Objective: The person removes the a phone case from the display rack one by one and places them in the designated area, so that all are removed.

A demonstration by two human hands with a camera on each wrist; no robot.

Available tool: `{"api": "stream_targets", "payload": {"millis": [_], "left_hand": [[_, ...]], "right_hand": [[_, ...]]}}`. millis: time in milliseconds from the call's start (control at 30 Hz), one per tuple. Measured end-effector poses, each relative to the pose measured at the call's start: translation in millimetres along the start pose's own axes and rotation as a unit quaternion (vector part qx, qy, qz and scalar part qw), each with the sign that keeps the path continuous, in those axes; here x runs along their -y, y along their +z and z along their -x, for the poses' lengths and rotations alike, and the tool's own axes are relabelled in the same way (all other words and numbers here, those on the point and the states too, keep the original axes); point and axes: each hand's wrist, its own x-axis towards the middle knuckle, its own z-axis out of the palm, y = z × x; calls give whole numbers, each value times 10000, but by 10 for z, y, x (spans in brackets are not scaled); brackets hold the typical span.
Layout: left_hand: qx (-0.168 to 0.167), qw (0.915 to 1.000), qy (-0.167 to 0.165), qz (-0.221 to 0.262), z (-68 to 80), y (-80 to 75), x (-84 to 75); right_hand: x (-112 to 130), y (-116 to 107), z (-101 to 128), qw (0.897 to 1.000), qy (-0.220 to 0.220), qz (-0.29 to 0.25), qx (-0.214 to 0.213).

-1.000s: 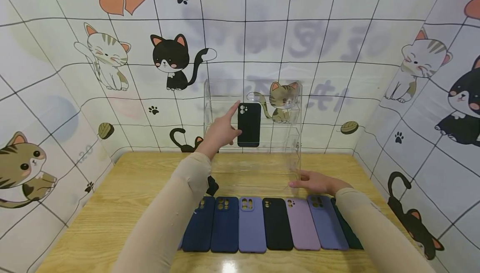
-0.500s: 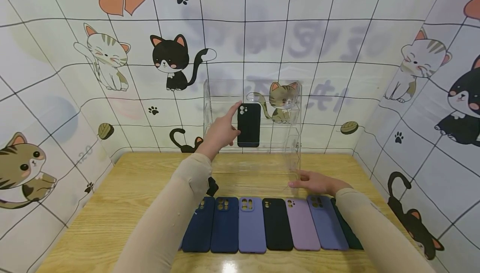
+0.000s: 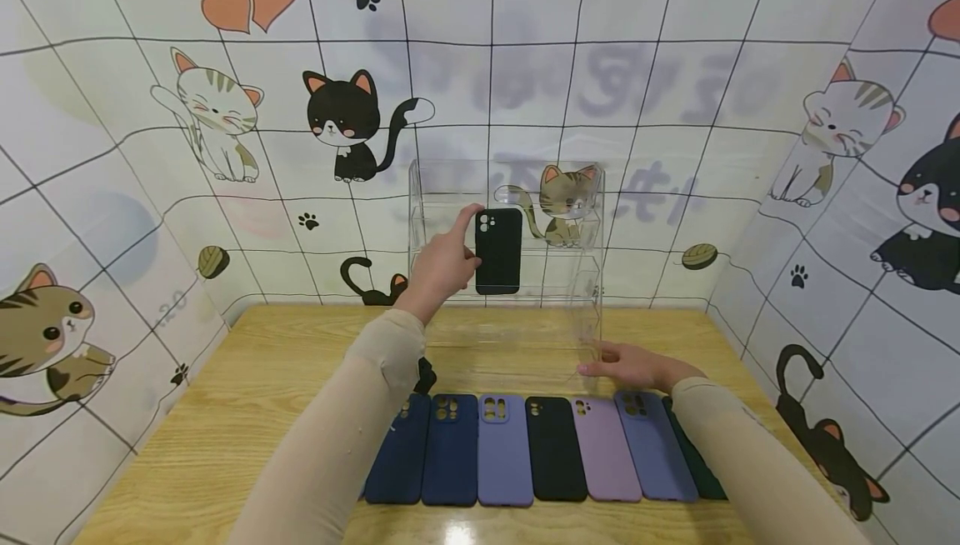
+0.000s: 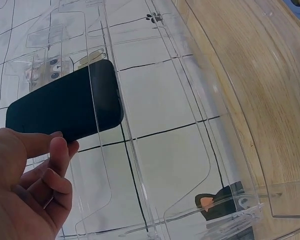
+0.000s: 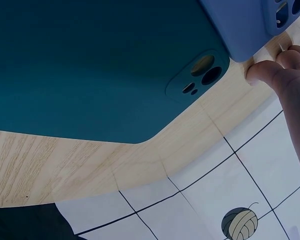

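Observation:
In the head view, a black phone case (image 3: 498, 252) stands nearly upright in a clear tiered stand (image 3: 540, 332). My left hand (image 3: 442, 266) holds the case at its left edge, index finger by the upper corner and thumb lower down. The left wrist view shows the dark case (image 4: 65, 102) partly behind a clear lip of the stand, with my fingertips at its edge. Low on the stand's right side, my right hand (image 3: 633, 364) grips the clear edge between thumb and fingers. The right wrist view catches only part of that hand (image 5: 290, 75).
Along the table (image 3: 285, 362) in front of the stand lies a row of several phone cases, among them navy (image 3: 450, 453), lilac (image 3: 505, 453), black (image 3: 555, 449), pink (image 3: 607, 449) and green (image 5: 90, 75). A patterned wall (image 3: 360, 220) rises close behind the stand.
The left index finger has bent a little more at the case's upper corner, and the case's top edge sits very slightly lower. The right hand and the row of cases stay as they were.

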Motion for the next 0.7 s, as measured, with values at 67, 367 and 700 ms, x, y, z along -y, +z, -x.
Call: {"api": "stream_targets", "payload": {"millis": [67, 367, 700], "left_hand": [[-43, 10000, 22, -60, 4, 8, -2], [-136, 9997, 21, -189, -5, 29, 13], [-238, 9996, -67, -109, 18, 16, -13]], "right_hand": [[-2, 1, 2, 10000, 0, -3, -4], [-2, 0, -10, 10000, 22, -17, 24], [-1, -12, -2, 10000, 6, 25, 18]]}}
